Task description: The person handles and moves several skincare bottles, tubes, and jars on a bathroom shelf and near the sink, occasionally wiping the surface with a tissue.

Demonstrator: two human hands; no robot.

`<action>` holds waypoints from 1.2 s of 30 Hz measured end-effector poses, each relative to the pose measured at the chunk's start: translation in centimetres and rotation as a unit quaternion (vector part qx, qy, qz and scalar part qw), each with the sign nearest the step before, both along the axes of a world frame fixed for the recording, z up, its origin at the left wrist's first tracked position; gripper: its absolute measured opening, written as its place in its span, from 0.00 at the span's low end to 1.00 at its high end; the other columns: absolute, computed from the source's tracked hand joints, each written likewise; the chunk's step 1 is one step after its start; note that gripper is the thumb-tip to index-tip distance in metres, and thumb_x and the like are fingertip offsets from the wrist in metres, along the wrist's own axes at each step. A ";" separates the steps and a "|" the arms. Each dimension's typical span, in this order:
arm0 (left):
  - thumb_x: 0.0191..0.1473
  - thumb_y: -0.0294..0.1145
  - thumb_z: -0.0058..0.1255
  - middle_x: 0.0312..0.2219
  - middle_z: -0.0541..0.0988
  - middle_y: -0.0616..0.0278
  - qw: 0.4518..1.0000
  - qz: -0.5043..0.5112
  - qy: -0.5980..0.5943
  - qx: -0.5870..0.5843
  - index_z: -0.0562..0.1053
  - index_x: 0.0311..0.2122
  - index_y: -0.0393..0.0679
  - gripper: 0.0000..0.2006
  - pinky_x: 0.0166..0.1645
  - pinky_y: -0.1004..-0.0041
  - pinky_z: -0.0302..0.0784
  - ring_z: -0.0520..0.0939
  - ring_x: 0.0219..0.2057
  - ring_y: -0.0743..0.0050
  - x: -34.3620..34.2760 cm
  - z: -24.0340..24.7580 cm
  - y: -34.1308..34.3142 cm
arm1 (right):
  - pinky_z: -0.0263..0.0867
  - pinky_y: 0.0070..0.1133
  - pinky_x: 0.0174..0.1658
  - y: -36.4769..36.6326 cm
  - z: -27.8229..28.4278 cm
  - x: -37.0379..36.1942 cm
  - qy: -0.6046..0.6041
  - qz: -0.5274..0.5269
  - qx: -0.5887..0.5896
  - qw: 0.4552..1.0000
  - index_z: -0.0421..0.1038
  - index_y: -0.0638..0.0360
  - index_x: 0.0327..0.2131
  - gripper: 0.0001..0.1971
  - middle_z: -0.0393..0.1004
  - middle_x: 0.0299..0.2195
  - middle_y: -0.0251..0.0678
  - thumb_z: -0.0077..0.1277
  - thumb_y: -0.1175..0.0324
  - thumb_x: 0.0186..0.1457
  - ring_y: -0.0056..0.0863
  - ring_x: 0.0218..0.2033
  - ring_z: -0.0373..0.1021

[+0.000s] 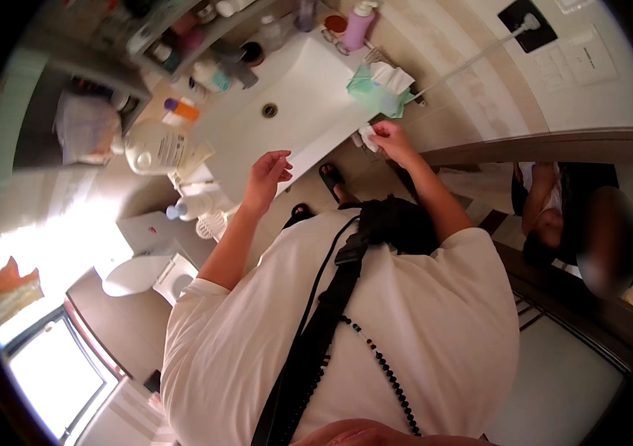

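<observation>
My right hand (393,143) is closed in a pinch on a small white tissue wad (368,137), just off the front edge of the white sink (309,141). Above that hand, a green soft pack of tissues (373,95) lies on the sink's right corner, with a white tissue (393,77) sticking out of its top. My left hand (267,177) hovers over the front edge of the sink. Its fingers are loosely bent and apart, and nothing is in them.
Left of the sink stand a large cream jug (154,147), an orange bottle with a purple cap (181,109) and other bottles. A purple pump bottle (359,27) stands at the back. A cable runs to the wall socket (528,25). The toilet (175,276) is at left.
</observation>
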State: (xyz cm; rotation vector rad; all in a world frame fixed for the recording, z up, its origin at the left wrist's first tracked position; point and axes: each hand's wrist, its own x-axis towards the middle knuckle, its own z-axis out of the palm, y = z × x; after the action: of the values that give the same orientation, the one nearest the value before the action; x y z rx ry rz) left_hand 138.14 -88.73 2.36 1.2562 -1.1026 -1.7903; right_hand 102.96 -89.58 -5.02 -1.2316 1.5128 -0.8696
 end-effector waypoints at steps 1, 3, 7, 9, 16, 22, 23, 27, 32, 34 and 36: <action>0.61 0.34 0.44 0.31 0.74 0.64 1.000 -0.007 0.004 -0.011 0.70 0.48 0.37 0.14 0.40 0.76 0.74 0.75 0.31 0.79 0.5 0.3 0.5 | 0.66 0.19 0.29 0.9 0.1 0.5 -0.049 -0.036 0.044 0.997 0.73 0.62 0.35 0.10 0.74 0.27 0.30 0.58 0.70 0.49 0.19 0.27 0.69; 0.61 0.34 0.44 0.31 0.74 0.64 1.000 0.004 0.004 -0.021 0.70 0.48 0.37 0.14 0.40 0.77 0.74 0.75 0.30 0.79 2.2 0.4 2.5 | 0.65 0.17 0.28 2.1 0.1 2.0 -0.041 -0.024 0.061 0.997 0.72 0.62 0.35 0.09 0.74 0.27 0.30 0.56 0.70 0.50 0.17 0.27 0.69; 0.61 0.34 0.44 0.30 0.74 0.65 0.999 0.032 0.016 -0.002 0.70 0.47 0.37 0.14 0.39 0.78 0.73 0.75 0.30 0.81 5.8 -1.0 6.0 | 0.64 0.15 0.25 1.3 -2.2 3.9 -0.027 0.020 0.039 0.999 0.71 0.61 0.36 0.08 0.75 0.29 0.30 0.54 0.72 0.52 0.15 0.26 0.69; 0.62 0.35 0.44 0.30 0.74 0.67 0.999 0.049 0.012 0.012 0.70 0.46 0.38 0.13 0.39 0.78 0.73 0.75 0.30 0.82 7.3 -1.3 7.5 | 0.66 0.18 0.27 0.2 -2.6 5.4 0.015 -0.008 0.070 0.997 0.72 0.64 0.34 0.09 0.75 0.27 0.32 0.56 0.73 0.49 0.18 0.26 0.70; 0.61 0.34 0.44 0.29 0.75 0.68 0.983 0.180 0.041 0.011 0.71 0.45 0.40 0.12 0.36 0.79 0.73 0.74 0.29 0.83 10.4 -1.9 10.6 | 0.67 0.19 0.23 -4.5 -3.1 8.6 0.080 0.019 0.095 0.992 0.72 0.65 0.34 0.10 0.75 0.28 0.35 0.57 0.73 0.47 0.20 0.25 0.71; 0.61 0.37 0.45 0.29 0.74 0.70 0.973 0.226 0.035 0.033 0.72 0.46 0.43 0.12 0.33 0.81 0.72 0.74 0.28 0.84 9.9 -2.5 10.2 | 0.65 0.18 0.21 -8.9 -5.8 8.2 0.188 0.103 0.067 0.975 0.73 0.62 0.33 0.10 0.75 0.26 0.31 0.58 0.70 0.46 0.19 0.23 0.70; 0.61 0.38 0.45 0.29 0.75 0.71 0.971 0.233 0.025 0.042 0.72 0.46 0.43 0.13 0.32 0.81 0.71 0.74 0.29 0.84 9.6 -2.7 9.8 | 0.65 0.18 0.21 -9.6 -5.9 8.0 0.186 0.119 0.074 0.973 0.73 0.62 0.33 0.10 0.74 0.25 0.31 0.58 0.70 0.45 0.19 0.23 0.70; 0.61 0.36 0.46 0.30 0.75 0.68 0.965 0.256 0.021 0.056 0.71 0.47 0.39 0.14 0.40 0.79 0.74 0.75 0.30 0.83 8.1 -2.4 7.8 | 0.67 0.19 0.24 -12.3 -6.2 7.7 0.178 0.170 0.123 0.961 0.73 0.63 0.33 0.11 0.75 0.26 0.32 0.58 0.70 0.44 0.21 0.24 0.71; 0.61 0.36 0.46 0.30 0.75 0.68 0.964 0.258 0.026 0.064 0.70 0.48 0.39 0.14 0.40 0.79 0.73 0.75 0.30 0.83 6.2 -2.2 4.9 | 0.69 0.21 0.33 -14.8 -7.2 6.5 0.255 0.250 0.051 0.933 0.74 0.64 0.32 0.13 0.77 0.27 0.38 0.60 0.67 0.41 0.26 0.28 0.73; 0.61 0.36 0.46 0.30 0.75 0.67 0.964 0.259 0.039 0.050 0.70 0.48 0.39 0.15 0.40 0.79 0.73 0.75 0.30 0.83 5.7 -2.4 4.0 | 0.70 0.22 0.35 -15.2 -7.1 6.4 0.257 0.258 0.052 0.930 0.75 0.62 0.32 0.14 0.77 0.28 0.39 0.60 0.65 0.40 0.29 0.30 0.74; 0.61 0.36 0.46 0.30 0.75 0.67 0.964 0.258 0.038 0.053 0.70 0.48 0.39 0.14 0.41 0.78 0.73 0.75 0.30 0.83 5.2 -2.2 3.2 | 0.70 0.23 0.36 -15.4 -7.0 6.0 0.251 0.265 0.071 0.928 0.75 0.61 0.31 0.14 0.77 0.28 0.39 0.61 0.64 0.40 0.30 0.30 0.74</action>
State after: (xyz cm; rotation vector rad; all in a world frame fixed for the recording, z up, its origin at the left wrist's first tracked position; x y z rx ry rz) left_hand 143.34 -85.52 0.12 1.3726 -0.5696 -1.4927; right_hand 108.98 -105.00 -12.07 -1.7250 1.4746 -0.0823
